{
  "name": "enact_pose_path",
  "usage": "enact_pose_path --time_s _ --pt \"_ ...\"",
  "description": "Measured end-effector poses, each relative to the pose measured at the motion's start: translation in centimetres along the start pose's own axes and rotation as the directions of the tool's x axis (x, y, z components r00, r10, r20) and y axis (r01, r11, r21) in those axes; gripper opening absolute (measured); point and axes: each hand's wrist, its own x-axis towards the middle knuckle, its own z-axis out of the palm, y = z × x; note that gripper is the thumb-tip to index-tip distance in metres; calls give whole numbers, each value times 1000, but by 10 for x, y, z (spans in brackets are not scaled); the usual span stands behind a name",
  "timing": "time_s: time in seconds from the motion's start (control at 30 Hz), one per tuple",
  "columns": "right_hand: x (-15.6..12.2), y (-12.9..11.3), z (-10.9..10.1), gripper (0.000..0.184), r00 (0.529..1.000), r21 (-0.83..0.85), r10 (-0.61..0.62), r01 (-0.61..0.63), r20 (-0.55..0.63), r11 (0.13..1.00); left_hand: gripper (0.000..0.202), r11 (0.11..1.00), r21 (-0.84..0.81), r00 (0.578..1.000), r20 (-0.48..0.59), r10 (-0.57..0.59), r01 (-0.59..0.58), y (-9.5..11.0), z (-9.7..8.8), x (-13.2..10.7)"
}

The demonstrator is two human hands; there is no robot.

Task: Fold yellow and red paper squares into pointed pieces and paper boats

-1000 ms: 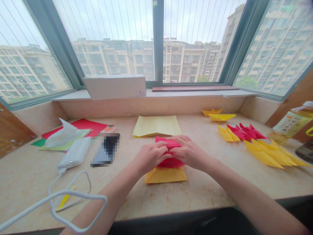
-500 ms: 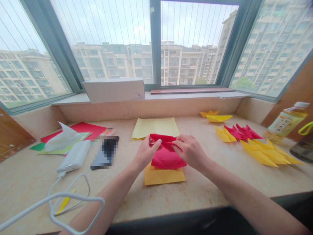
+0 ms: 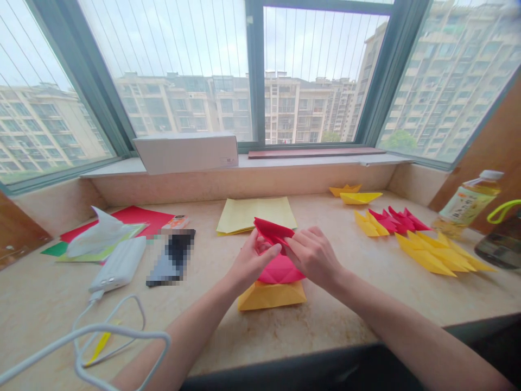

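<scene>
Between my two hands is a piece of folded red paper [image 3: 273,230], raised above the counter and tilted down to the right. My left hand [image 3: 253,257] grips its left side, thumb across the near face. My right hand [image 3: 312,251] pinches its right end with bent fingers. Below the hands lies another red paper [image 3: 280,270] with crease lines, resting on a creased orange-yellow paper [image 3: 272,296]. Just behind the hands is a stack of pale yellow sheets [image 3: 257,213]. My palms hide part of the held paper.
Several folded yellow paper pieces [image 3: 439,252] and red ones [image 3: 399,219] sit on the right, near a drink bottle [image 3: 468,202]. To the left are a phone [image 3: 173,258], a white power bank [image 3: 118,265] with a looping cable [image 3: 122,328], and a tissue pack [image 3: 101,236].
The held red paper has gone from nearly level to tilted, its left corner higher. My right hand has shifted slightly along its edge, and the view has moved a little.
</scene>
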Motion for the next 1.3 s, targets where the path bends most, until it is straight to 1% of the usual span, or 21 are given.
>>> enact_pose_path --time_s 0.1,0.2,0.33,0.5,0.63,0.7,0.77,0.87,0.97,1.1,1.23,1.3 --pt "0 -4 -1 24 999 34 8 -7 -33 999 42 1000 -9 999 43 5 -5 0 3 -2" --pt "0 -5 -2 21 998 48 42 -40 -43 998 42 1000 13 999 37 14 -15 2 2 -3" --pt "-1 -4 -1 24 996 68 61 -56 -65 996 41 1000 9 999 53 3 -4 4 2 -3" --pt "-3 -7 1 31 994 104 84 -76 -77 992 41 998 0 995 85 -57 57 9 3 -5" --pt "-3 -9 2 35 987 148 144 -133 -68 980 41 993 -46 990 100 -103 108 9 2 -5" --pt "-1 -8 2 31 981 185 188 -176 -45 967 42 990 -71 990 76 -117 122 10 2 -3" --pt "1 -5 1 25 978 231 209 -199 -19 953 42 987 -102 993 26 -119 121 11 1 -1" --pt "2 -2 -1 31 985 301 170 -163 1 940 40 979 -157 986 -82 -146 132 13 -4 3" --pt "2 0 -2 34 993 334 120 -120 19 935 41 962 -210 963 -170 -210 173 14 -12 7" --pt "1 0 -1 33 994 318 78 -99 77 943 36 943 -268 945 -204 -254 195 15 -17 10" --pt "1 3 3 17 991 285 83 -109 103 952 28 937 -310 943 -232 -239 161 16 -15 10" --pt "1 8 6 13 990 267 108 -129 92 955 28 937 -315 944 -236 -232 151 14 -15 11"
